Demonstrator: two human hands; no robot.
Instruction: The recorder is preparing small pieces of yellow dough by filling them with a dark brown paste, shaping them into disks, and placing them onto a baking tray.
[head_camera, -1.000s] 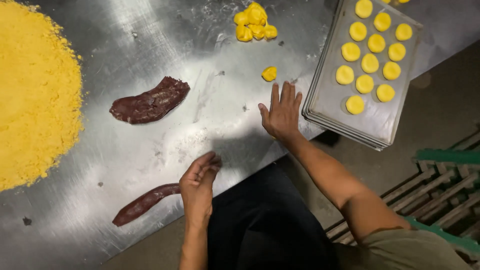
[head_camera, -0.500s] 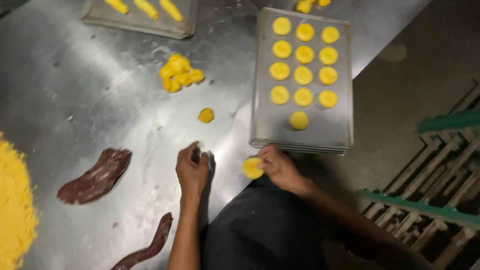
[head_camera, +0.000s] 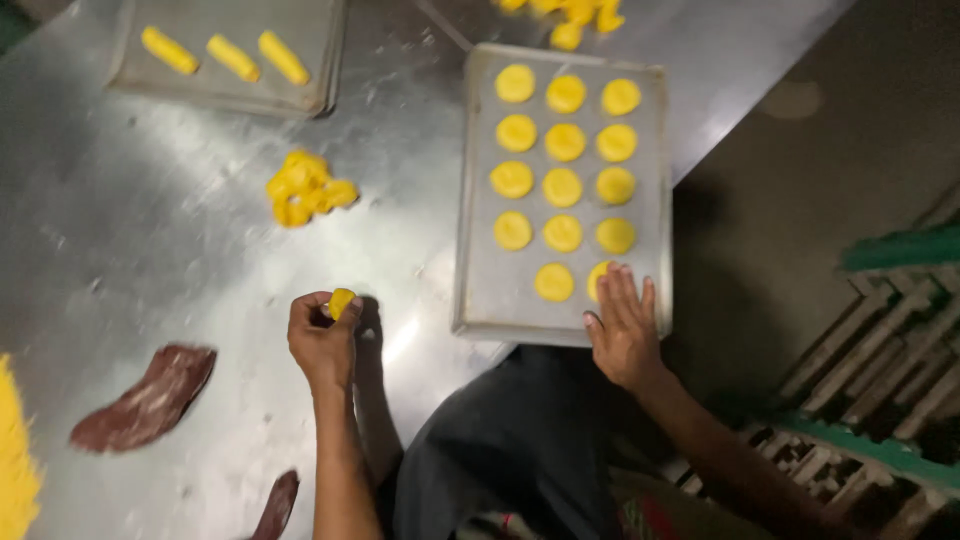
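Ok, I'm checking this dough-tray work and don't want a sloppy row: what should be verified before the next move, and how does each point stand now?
1. Left hand has a grip on the yellow dough piece: ok, pinched at the fingertips.
2. Right hand is on the tray's last disc: ok, palm flat over it.
3. That disc is pressed even: cannot tell, the hand hides most of it.
4. Free spot in the bottom row: ok, bare metal left of the nearest disc.
5. Spare dough pile within reach on the table: ok.
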